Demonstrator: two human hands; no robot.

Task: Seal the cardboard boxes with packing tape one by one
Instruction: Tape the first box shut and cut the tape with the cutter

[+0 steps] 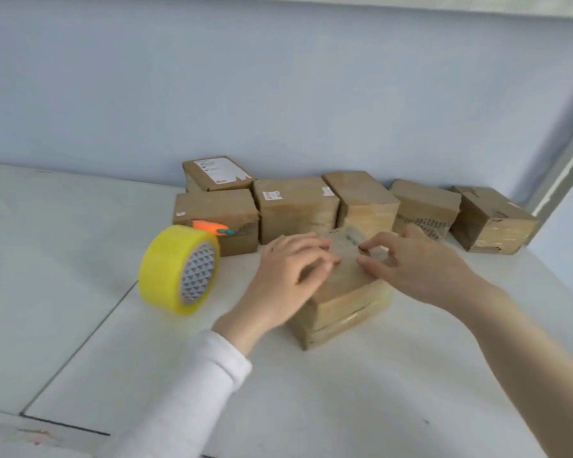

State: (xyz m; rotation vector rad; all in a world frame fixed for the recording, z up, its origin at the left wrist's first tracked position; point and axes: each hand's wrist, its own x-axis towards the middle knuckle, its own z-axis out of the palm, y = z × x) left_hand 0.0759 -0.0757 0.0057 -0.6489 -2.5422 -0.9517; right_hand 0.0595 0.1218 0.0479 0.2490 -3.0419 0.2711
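Probably a packing room: 7 cardboard boxes (295, 209), a tape roll (179, 269), white table (80, 259).

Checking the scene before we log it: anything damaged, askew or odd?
Yes. In the back row, the box second from the right has a torn front face with corrugation showing. The near box sits skewed to that row. The yellow tape roll stands on edge and might roll.
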